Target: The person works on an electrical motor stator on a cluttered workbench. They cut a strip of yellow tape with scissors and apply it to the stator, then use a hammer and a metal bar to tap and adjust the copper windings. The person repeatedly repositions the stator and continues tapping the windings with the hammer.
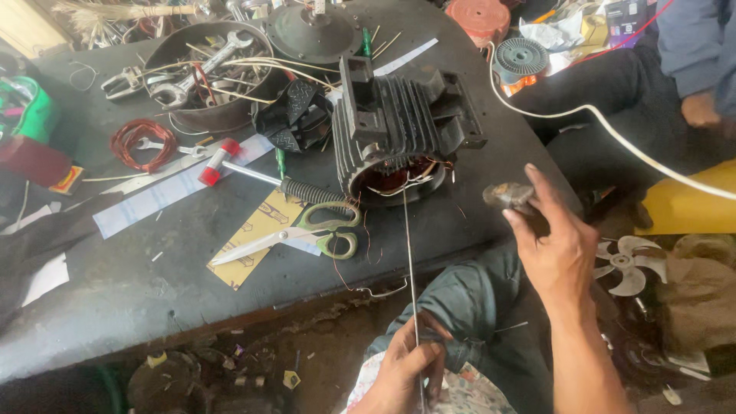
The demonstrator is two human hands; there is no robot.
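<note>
A black finned motor housing point(399, 126) with copper windings showing at its open end lies on the dark workbench point(115, 284). My left hand point(410, 360), low near my knee, pinches a thin stiff wire point(408, 253) that runs up toward the motor's windings. To the right of the bench edge, my right hand point(556, 245) is raised and grips a small grey-brown lump point(507, 195) between thumb and fingers.
Green-handled scissors point(307, 230) lie on a yellow card beside a small hammer point(253, 175) with red and white heads. A bowl of wrenches point(207, 73), a copper wire coil point(142, 142), a white cable point(613, 134), a white fan blade point(627, 261) and another person's arm point(701, 69) surround me.
</note>
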